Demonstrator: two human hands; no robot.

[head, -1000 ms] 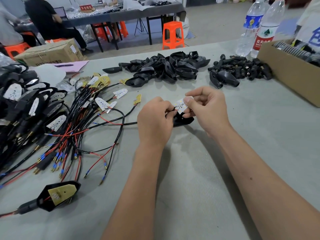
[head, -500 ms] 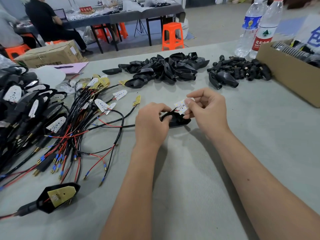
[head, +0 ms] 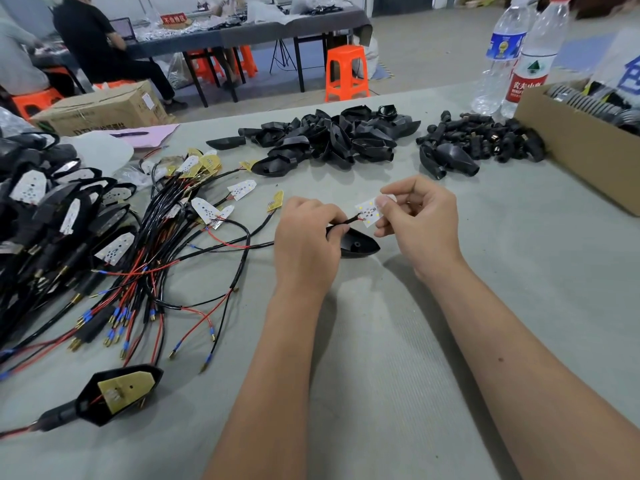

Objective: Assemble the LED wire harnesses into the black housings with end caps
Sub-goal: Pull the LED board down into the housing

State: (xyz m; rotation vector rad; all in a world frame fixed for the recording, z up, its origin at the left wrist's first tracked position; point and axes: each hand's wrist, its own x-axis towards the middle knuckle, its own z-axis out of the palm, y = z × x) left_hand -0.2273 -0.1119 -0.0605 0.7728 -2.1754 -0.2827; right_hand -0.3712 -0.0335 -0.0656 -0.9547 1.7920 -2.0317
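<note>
Now, head view only. Left hand [head: 306, 242] curled round the black housing [head: 358, 244] on the table [head: 398, 341], pinching the wire [head: 343, 221] where it enters. Right hand [head: 420, 221] pinching the white LED board [head: 369, 213] above and just right of the housing, wire taut-looking between the two.

Likely step: drawing the board down into the shell. Risks, as judged: solder joints at the board's edge torn if pulled too hard (thin red and black leads); board seated crooked or flipped; wire kinked at the neck. Far side: housing pile [head: 332, 138], end caps [head: 485, 140]. Left: loose harnesses [head: 145, 271].
</note>
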